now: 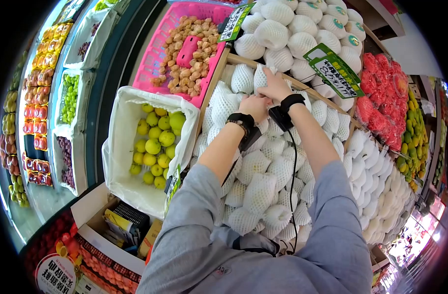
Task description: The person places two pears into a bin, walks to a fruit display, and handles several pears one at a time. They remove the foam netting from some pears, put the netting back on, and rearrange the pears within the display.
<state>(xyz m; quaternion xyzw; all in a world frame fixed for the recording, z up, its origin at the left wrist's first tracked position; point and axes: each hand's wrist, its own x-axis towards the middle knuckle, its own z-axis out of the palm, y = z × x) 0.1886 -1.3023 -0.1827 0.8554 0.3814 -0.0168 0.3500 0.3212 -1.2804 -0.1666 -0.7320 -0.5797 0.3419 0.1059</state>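
Note:
My right hand (276,87) reaches to the back of the wooden bin, its fingers around a foam-netted fruit (259,77). My left hand (254,108) is just nearer to me, touching or almost touching the right one. Its fingers are curled in; whatever they hold is hidden. Both wrists wear black straps with small boxes, and a black cable (295,181) runs down from the right one. Beneath my forearms lies a heap of fruit in white foam nets (259,188). Another netted fruit (242,78) stands left of my right hand.
A white-lined crate (117,142) of yellow-green fruit is on the left. Behind it sits a pink basket (148,61) with small brown fruit and a pink scoop-like object (188,51). Green price signs (334,71) stick up behind the bin. Red-wrapped fruit (380,98) lies right.

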